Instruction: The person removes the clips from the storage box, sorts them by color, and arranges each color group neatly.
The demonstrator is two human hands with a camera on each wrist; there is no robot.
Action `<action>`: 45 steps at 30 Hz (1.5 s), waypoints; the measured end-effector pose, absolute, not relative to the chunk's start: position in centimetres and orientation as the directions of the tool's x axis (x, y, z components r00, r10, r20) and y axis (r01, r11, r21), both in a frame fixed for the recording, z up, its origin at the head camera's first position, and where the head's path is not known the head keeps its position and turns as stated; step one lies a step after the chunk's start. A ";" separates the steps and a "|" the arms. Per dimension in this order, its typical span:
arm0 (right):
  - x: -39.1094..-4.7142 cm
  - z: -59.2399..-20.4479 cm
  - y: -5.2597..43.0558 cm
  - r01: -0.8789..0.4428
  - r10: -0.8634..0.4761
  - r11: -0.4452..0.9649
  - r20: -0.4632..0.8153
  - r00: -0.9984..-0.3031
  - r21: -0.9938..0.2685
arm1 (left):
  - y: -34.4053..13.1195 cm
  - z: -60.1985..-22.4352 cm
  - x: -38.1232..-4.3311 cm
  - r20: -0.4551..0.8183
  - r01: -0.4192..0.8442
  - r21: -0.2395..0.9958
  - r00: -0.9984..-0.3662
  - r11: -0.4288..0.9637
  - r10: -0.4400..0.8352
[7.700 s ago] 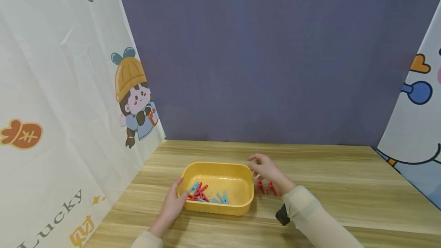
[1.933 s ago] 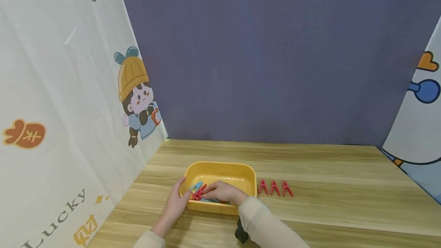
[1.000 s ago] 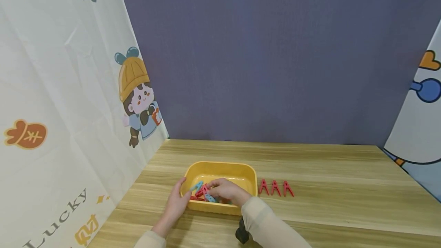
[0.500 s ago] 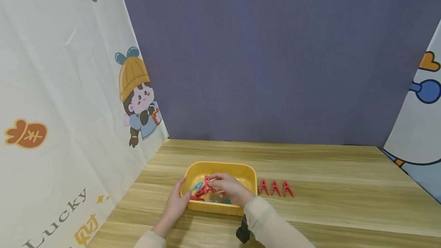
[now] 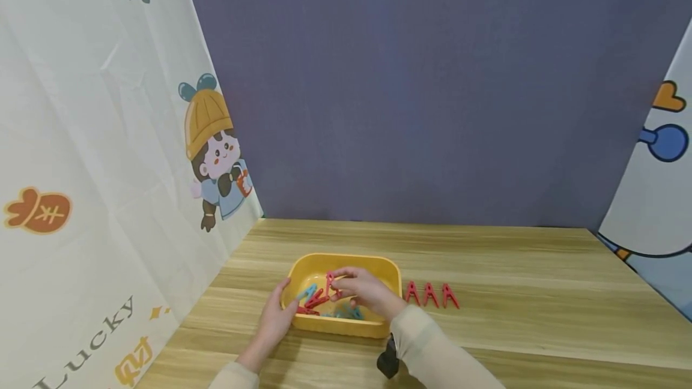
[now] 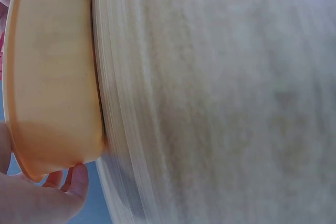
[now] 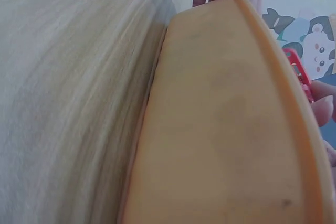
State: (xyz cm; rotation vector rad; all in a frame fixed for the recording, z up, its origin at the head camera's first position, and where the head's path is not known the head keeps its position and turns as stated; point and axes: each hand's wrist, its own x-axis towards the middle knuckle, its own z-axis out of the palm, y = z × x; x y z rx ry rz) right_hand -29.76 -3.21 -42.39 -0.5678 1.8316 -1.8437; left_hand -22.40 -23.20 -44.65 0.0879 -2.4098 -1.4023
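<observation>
A yellow plastic basin stands on the wooden table. My left hand grips its left rim, thumb on the inner side and fingers outside; the left wrist view shows those fingers against the basin's end wall. Above the basin, my right hand pinches a red clothespin between thumb and fingers. In the right wrist view this red clothespin shows beyond the rim. Below lie other red clothespins and a light blue clothespin. More blue ones are partly hidden under my right hand.
Three red clothespins stand in a row on the table, just right of the basin. A dark blue-grey panel rises behind the table. A white printed sheet borders the left side.
A third red clothespin has joined the row since the earliest frame. My right hand has reached into the basin and lifted another red clothespin. My left hand keeps its place on the rim.
</observation>
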 end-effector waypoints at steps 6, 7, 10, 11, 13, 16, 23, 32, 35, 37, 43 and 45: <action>-29.9 -42.2 -2.6 0.048 -0.611 -0.002 -0.037 -0.791 -0.999 | -23.2 -44.6 -22.3 0.258 0.112 0.855 -0.939 0.507 -0.228; -29.9 -42.2 -2.5 0.046 -0.610 -0.003 -0.035 -0.792 -0.999 | -23.2 -44.6 -22.3 0.257 0.112 0.855 -0.939 0.506 -0.228; -29.9 -42.1 -2.2 0.049 -0.603 -0.007 -0.035 -0.797 -0.999 | -23.2 -44.6 -22.4 0.247 0.103 0.858 -0.942 0.503 -0.228; -29.9 -42.1 -2.1 0.049 -0.599 -0.008 -0.034 -0.800 -0.999 | -23.2 -44.6 -22.4 0.241 0.100 0.860 -0.944 0.501 -0.227; -29.9 -42.0 -1.9 0.045 -0.592 -0.008 -0.031 -0.806 -0.999 | -23.2 -44.7 -22.5 0.228 0.092 0.863 -0.948 0.496 -0.222; -29.8 -41.7 -1.5 0.046 -0.581 -0.004 -0.035 -0.813 -0.999 | -23.2 -44.8 -22.6 0.213 0.085 0.870 -0.953 0.486 -0.215; -29.8 -40.9 -0.6 0.039 -0.550 0.019 -0.043 -0.834 -0.999 | -23.2 -44.7 -22.5 0.232 0.098 0.863 -0.948 0.495 -0.218; -30.2 -40.4 0.7 0.025 -0.550 0.027 -0.036 -0.834 -0.999 | -23.4 -44.7 -22.4 0.246 0.107 0.860 -0.944 0.499 -0.221; -30.2 -40.4 1.1 0.027 -0.543 0.022 -0.035 -0.839 -0.999 | -23.3 -44.7 -22.4 0.249 0.110 0.860 -0.943 0.498 -0.220; -30.3 -40.3 1.3 0.027 -0.533 0.020 -0.034 -0.846 -0.999 | -23.3 -44.7 -22.4 0.247 0.108 0.860 -0.943 0.499 -0.222; -30.3 -40.0 1.8 0.038 -0.511 0.011 -0.038 -0.859 -0.999 | -23.4 -44.8 -22.4 0.236 0.093 0.858 -0.945 0.506 -0.228; -30.3 -39.9 2.0 0.038 -0.507 0.009 -0.037 -0.861 -0.999 | -23.4 -44.7 -22.4 0.234 0.090 0.858 -0.945 0.506 -0.228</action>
